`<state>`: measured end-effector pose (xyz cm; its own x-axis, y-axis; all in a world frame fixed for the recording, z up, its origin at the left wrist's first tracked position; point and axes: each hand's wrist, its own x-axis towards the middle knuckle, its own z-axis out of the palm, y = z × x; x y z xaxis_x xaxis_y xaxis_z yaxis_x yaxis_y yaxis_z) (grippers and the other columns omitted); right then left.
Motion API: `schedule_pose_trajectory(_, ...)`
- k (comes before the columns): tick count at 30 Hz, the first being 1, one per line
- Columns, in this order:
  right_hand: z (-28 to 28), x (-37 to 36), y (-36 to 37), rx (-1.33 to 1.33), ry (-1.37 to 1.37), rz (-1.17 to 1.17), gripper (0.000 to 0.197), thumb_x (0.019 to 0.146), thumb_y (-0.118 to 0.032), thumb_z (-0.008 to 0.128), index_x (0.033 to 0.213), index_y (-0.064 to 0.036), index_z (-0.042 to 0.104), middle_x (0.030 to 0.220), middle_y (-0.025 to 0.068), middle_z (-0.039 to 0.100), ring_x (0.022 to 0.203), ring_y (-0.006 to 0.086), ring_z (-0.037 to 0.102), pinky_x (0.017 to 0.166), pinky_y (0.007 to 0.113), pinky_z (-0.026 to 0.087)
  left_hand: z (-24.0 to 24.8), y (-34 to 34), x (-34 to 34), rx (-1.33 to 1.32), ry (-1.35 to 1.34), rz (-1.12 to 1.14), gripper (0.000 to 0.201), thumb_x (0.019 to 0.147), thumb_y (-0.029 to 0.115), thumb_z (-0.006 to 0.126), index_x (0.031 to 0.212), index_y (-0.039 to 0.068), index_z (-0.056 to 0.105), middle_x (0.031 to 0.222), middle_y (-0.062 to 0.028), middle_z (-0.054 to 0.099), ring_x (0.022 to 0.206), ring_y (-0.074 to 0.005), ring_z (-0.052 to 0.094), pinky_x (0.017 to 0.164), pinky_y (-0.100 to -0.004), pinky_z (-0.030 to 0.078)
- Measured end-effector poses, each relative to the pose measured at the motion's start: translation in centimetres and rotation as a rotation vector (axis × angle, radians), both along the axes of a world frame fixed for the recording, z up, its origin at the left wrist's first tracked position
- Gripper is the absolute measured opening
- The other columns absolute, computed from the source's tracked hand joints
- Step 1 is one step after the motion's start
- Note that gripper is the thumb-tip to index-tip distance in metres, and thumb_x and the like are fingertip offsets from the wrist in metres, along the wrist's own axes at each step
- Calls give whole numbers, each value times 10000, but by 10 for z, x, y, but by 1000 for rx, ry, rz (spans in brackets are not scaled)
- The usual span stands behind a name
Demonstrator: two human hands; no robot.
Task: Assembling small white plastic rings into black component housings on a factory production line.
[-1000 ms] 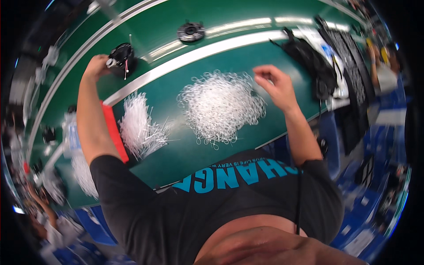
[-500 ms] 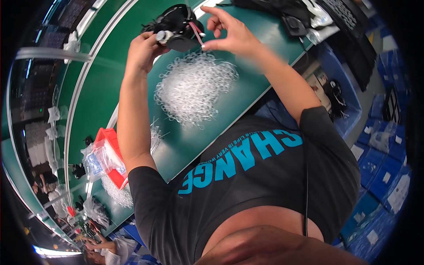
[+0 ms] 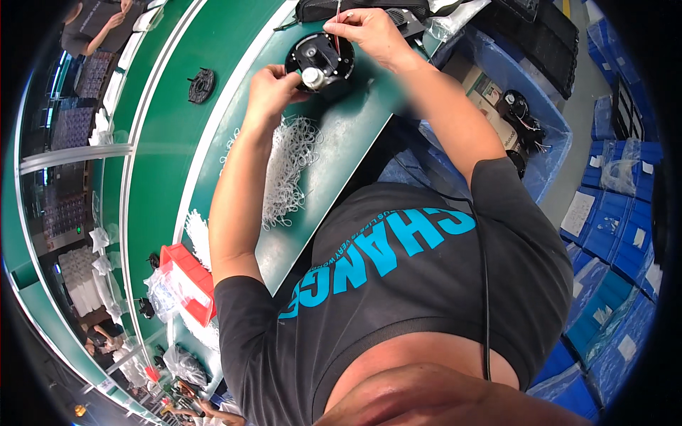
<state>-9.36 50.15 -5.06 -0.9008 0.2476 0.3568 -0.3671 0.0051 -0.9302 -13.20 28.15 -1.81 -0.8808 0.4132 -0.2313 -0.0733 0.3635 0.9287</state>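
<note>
A round black motor assembly (image 3: 310,52) with a pale metal cylinder (image 3: 312,78) on it is over the far part of the green bench. My left hand (image 3: 273,92) grips its near left edge, thumb and fingers closed on the rim. Above its right side, my right hand (image 3: 366,32) pinches thin red and white wires (image 3: 337,30) between thumb and fingertips, pulling them up from the housing. A heap of white looped plastic ties (image 3: 291,167) lies close to my left forearm, which partly covers it.
A black ring-shaped part (image 3: 202,85) lies on the green belt beyond. Left of my arm stands a red bin (image 3: 186,277) with clear plastic bags. At right, a blue crate (image 3: 550,135) holds black motor units (image 3: 522,113). Another person (image 3: 96,28) is at far left.
The assembly has turned so its round face shows. My right hand, spread near the wires before, has closed on them. The whole view has shifted.
</note>
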Motion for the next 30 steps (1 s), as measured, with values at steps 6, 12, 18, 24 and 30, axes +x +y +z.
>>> schedule_pose_trajectory(6, 2, -8, 9, 288, -189, 69, 275, 931, -276, 644, 997, -19, 717, 746, -24, 645, 632, 48, 529, 605, 222, 446, 0, 5, 17, -89, -56, -65, 205, 825, 91, 670, 909, -83, 604, 798, -96, 644, 652, -172, 662, 606, -291, 586)
schedule_pose_trajectory(12, 18, -4, 10, 219, -162, 389, 310, 1000, -230, 495, 1049, 17, 676, 988, 42, 665, 759, 68, 525, 715, 232, 465, 6, -21, -6, -61, -16, -127, 215, 933, 160, 629, 1031, -32, 628, 884, -80, 678, 723, -138, 648, 659, -257, 510)
schedule_pose_trajectory(18, 18, -8, 3, 275, -143, 291, 282, 952, -185, 556, 1128, -7, 687, 896, 26, 696, 698, 60, 556, 638, 204, 460, 23, 3, -13, 277, 132, 19, 145, 898, 41, 660, 1020, -34, 640, 904, -92, 683, 777, -159, 658, 715, -278, 541)
schedule_pose_trajectory(24, 20, -6, -10, 415, -109, 87, 227, 907, -263, 621, 985, -72, 718, 728, 9, 667, 652, 65, 572, 607, 254, 451, 11, 17, -21, 557, 148, 26, 152, 879, 26, 682, 1013, -32, 639, 906, -98, 678, 770, -163, 659, 716, -286, 552)
schedule_pose_trajectory(30, 23, -4, -10, 439, -131, 96, 250, 902, -250, 613, 1007, -42, 702, 721, 35, 659, 663, 83, 587, 624, 267, 467, 8, 26, -20, 589, 111, 22, 189, 870, 29, 696, 1036, -37, 633, 889, -94, 678, 753, -155, 655, 708, -285, 551)
